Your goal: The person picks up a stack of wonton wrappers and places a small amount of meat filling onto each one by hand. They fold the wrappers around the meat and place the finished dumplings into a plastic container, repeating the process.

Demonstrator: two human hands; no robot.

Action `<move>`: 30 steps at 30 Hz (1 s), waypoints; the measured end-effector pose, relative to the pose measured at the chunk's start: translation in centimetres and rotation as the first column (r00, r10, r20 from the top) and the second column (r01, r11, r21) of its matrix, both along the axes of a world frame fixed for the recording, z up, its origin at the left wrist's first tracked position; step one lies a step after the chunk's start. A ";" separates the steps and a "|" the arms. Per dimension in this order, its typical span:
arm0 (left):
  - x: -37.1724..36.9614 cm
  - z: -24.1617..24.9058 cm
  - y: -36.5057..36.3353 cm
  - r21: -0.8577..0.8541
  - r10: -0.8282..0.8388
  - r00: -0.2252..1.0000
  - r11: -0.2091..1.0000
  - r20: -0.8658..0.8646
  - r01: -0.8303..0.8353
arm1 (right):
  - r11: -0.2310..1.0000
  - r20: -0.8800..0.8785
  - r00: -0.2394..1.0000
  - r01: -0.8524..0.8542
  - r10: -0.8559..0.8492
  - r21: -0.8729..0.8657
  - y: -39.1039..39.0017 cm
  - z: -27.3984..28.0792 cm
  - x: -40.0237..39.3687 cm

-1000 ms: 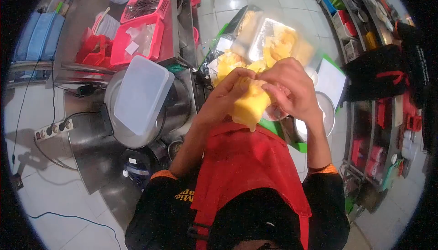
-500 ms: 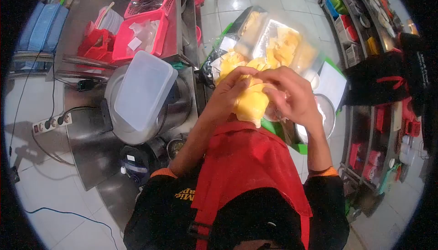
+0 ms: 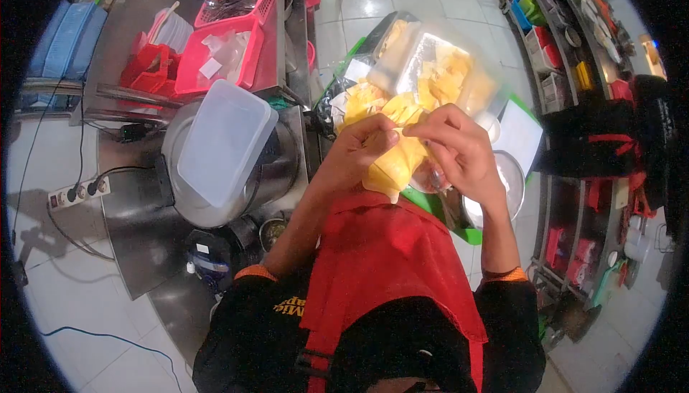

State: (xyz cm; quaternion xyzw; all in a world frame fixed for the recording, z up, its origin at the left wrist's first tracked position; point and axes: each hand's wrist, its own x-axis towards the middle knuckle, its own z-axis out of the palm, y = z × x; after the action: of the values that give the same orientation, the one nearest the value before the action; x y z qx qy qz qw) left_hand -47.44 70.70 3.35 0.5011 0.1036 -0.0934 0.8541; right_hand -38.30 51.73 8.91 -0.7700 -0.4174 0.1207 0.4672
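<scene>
My left hand (image 3: 364,147) and my right hand (image 3: 459,150) meet in front of my apron, thumbs and fingertips pinched close together. Between them is the edge of a thin yellow dough wrapper (image 3: 400,133). Just below the fingers, more yellow dough sheets (image 3: 395,169) hang toward the apron with a pointed corner down. Beyond my hands lie many folded yellow dough pieces (image 3: 364,100). Others fill a clear plastic container (image 3: 423,41) behind them. By my right wrist stands a round metal bowl (image 3: 511,178), partly covered by my forearm.
To the left, a white lidded plastic box (image 3: 228,142) sits on a large pot (image 3: 188,203). Pink baskets (image 3: 215,55) stand on the steel counter (image 3: 154,5). A green tray edge (image 3: 470,236) shows under the work area. Shelves (image 3: 567,48) and a person in dark clothes (image 3: 585,134) are at right.
My hands have shifted slightly down and drawn closer around the wrapper's edge. The right fingers have curled in, and the yellow sheets below sit a little lower.
</scene>
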 end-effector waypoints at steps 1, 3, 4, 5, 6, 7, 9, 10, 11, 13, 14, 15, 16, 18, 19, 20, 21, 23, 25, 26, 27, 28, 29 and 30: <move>0.1 -0.1 0.0 0.018 -0.002 1.000 1.000 0.002 0.002 | 1.000 -0.005 1.000 0.008 -0.008 -0.015 0.0 0.0 -0.1; 0.1 -0.2 0.1 0.034 -0.002 1.000 0.999 0.004 0.002 | 0.999 -0.010 1.000 0.015 -0.015 -0.031 0.1 0.3 0.0; 0.1 -0.2 0.1 0.065 0.006 1.000 0.998 0.022 -0.007 | 0.999 0.001 1.000 -0.003 0.003 -0.048 0.2 0.5 0.0; 0.2 -0.2 0.1 0.095 0.013 0.999 0.995 0.041 -0.017 | 0.998 0.013 1.000 -0.021 0.022 -0.066 0.2 0.6 0.1; 0.2 -0.2 0.1 0.095 0.013 0.999 0.995 0.042 -0.017 | 0.998 0.014 1.000 -0.021 0.022 -0.065 0.0 0.3 0.3; 0.1 -0.2 0.2 0.083 0.008 0.999 0.997 0.037 -0.011 | 1.000 -0.074 0.997 0.021 -0.020 0.004 -0.4 -0.3 0.6; 0.0 -0.2 0.3 0.070 0.007 0.999 0.998 0.033 -0.009 | 0.996 -0.163 0.985 0.063 -0.052 0.068 -0.6 -1.1 0.8; 0.0 -0.2 0.3 0.080 0.014 1.000 0.997 0.016 -0.016 | 0.978 -0.343 0.934 0.158 -0.103 0.137 -0.7 -1.3 0.7; 0.0 -0.2 0.2 0.090 0.020 1.000 0.996 -0.001 -0.020 | 0.947 -0.514 0.847 0.263 -0.135 0.186 -0.7 -1.5 0.6; 0.1 -1.1 0.2 0.136 0.029 0.999 0.990 0.032 -0.033 | 0.902 -0.599 0.784 0.364 -0.162 0.233 -0.7 -2.2 0.3; 0.2 -1.5 0.1 0.181 0.037 0.997 0.982 0.063 -0.048 | 0.844 -0.681 0.711 0.464 -0.175 0.268 -0.6 -2.6 0.2; 0.4 -1.6 0.0 0.181 0.035 0.997 0.982 0.064 -0.046 | 0.824 -0.605 0.760 0.487 -0.237 0.290 -0.2 -2.8 0.0; 0.7 -1.6 -0.3 0.276 0.068 0.989 0.956 0.128 -0.102 | 0.823 -0.605 0.760 0.489 -0.238 0.291 0.0 -2.8 -0.1; 0.9 -1.6 -0.4 0.365 0.093 0.976 0.917 0.194 -0.160 | 0.860 -0.379 0.876 0.418 -0.297 0.292 0.2 -2.4 -0.4; 1.0 -1.6 -0.3 0.399 0.097 0.974 0.900 0.207 -0.174 | 0.860 -0.380 0.876 0.419 -0.298 0.292 0.0 -2.0 -0.3; 1.1 -1.6 -0.3 0.432 0.099 0.971 0.882 0.219 -0.187 | 0.948 -0.108 0.965 0.257 -0.240 0.187 -0.4 -1.3 0.0; 1.2 -1.6 -0.2 0.431 0.098 0.971 0.883 0.220 -0.187 | 0.993 0.160 0.980 0.117 -0.120 0.032 -0.6 -0.6 0.3; 1.4 -1.2 0.2 0.482 0.036 0.977 0.865 0.211 -0.136 | 0.999 0.194 0.981 0.031 -0.025 -0.031 -0.4 0.4 0.4; 1.6 -0.4 0.3 0.560 -0.022 0.974 0.821 0.226 -0.111 | 0.994 0.177 0.981 -0.063 0.078 -0.092 0.1 0.9 0.4; 1.6 -0.1 0.4 0.632 -0.079 0.969 0.770 0.235 -0.090 | 0.994 0.176 0.981 -0.060 0.076 -0.092 0.2 0.9 0.3; 1.7 0.2 0.5 0.632 -0.082 0.968 0.770 0.236 -0.089 | 0.998 0.071 0.997 -0.002 0.006 -0.066 0.2 0.9 0.2; 1.7 0.4 0.6 0.666 -0.118 0.959 0.741 0.258 -0.088 | 0.997 -0.037 0.998 0.058 -0.060 -0.046 0.3 0.9 0.2; 1.7 0.6 0.6 0.699 -0.153 0.948 0.710 0.278 -0.090 | 0.997 -0.034 0.998 0.059 -0.061 -0.045 0.5 0.7 0.1; 1.7 0.8 0.5 0.698 -0.154 0.948 0.710 0.280 -0.091 | 0.996 -0.019 0.996 0.084 -0.085 -0.034 0.5 0.5 0.1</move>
State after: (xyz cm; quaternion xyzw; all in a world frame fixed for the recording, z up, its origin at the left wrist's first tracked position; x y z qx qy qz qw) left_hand -45.74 71.23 4.17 0.7980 -0.0162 0.0201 0.6021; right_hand -38.24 52.26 9.37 -0.7934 -0.3775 0.1155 0.4633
